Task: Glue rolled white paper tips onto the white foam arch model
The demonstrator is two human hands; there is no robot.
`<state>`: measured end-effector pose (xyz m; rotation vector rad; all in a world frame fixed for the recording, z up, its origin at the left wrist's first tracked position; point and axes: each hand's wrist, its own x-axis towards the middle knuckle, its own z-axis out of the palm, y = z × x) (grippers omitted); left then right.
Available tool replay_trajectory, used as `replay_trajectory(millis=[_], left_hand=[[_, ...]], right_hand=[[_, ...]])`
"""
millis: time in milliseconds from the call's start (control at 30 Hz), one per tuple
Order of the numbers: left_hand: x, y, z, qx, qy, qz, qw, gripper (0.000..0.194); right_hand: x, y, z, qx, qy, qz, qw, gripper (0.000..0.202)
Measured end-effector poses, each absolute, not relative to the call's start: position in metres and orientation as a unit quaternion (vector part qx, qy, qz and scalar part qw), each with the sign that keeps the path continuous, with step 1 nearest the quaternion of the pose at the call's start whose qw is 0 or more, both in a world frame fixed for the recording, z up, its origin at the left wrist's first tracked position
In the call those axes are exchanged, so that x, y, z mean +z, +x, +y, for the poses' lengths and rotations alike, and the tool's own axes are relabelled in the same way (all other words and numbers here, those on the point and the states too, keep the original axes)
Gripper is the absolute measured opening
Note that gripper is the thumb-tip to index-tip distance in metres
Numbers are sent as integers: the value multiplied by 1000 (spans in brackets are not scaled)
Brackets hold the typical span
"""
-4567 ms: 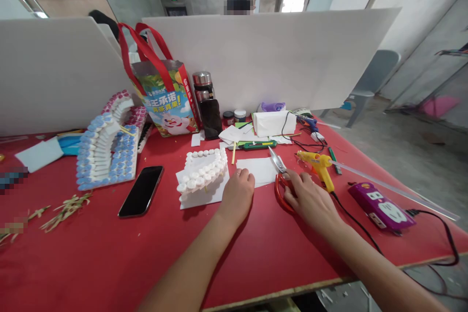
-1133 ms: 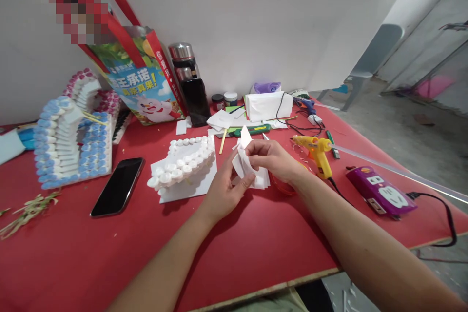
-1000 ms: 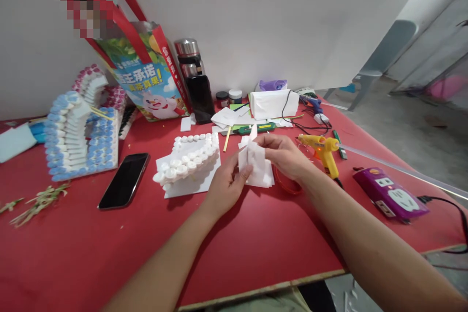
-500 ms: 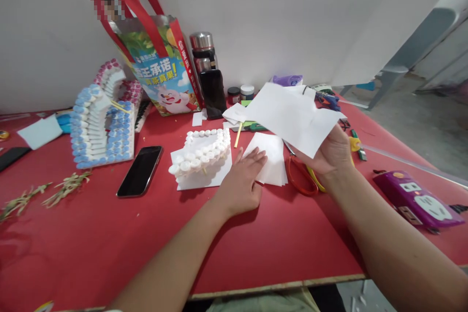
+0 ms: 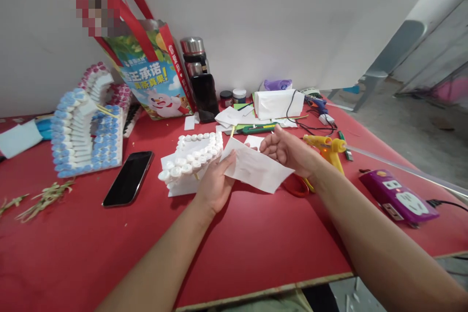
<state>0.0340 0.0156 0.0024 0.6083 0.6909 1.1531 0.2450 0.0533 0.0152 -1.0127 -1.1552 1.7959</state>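
My left hand (image 5: 216,183) pinches the left end of a sheet of white paper (image 5: 258,168), thumb on top, held tilted above the table. My right hand (image 5: 288,151) is just behind the sheet's right part, fingers loosely curled and apart from the thumb, with nothing visible in them. Left of the paper is a white model built of small round-ended pieces (image 5: 190,158), on a white base. Partly hidden under my right wrist are red-handled scissors (image 5: 298,190). A yellow glue gun (image 5: 329,148) with a long clear stick lies to the right.
A purple power strip (image 5: 400,200) lies at right, a phone (image 5: 127,178) at left. Behind stand a blue-and-white model (image 5: 86,131), a printed bag (image 5: 153,73), a flask (image 5: 195,56), a dark phone (image 5: 204,97), folded white paper (image 5: 278,105) and a green cutter (image 5: 258,129).
My left hand has lifted off the paper stack and now grips a sheet. My right hand has let go of its larger paper, and folded white paper now stands at the back.
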Motion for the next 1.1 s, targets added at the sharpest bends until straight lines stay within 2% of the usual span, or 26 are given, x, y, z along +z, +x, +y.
replay_trajectory(millis=[67, 167, 333, 667, 900, 1100], left_hand=[[3, 34, 16, 512, 296, 308, 745, 27], [2, 33, 17, 508, 295, 315, 746, 28], [-1, 34, 17, 518, 311, 343, 720, 26], [1, 32, 14, 520, 410, 381, 645, 23], [5, 32, 14, 531, 410, 371, 642, 24], [7, 32, 10, 564, 447, 373, 585, 26]], right_hand=[[16, 241, 51, 697, -398, -480, 354, 53], [18, 236, 44, 666, -391, -547, 323, 36], [21, 237, 41, 614, -420, -559, 365, 29], [27, 242, 44, 614, -430, -545, 375, 30], [26, 250, 50, 626, -406, -480, 462, 28], [29, 254, 52, 689, -373, -418, 461, 47]])
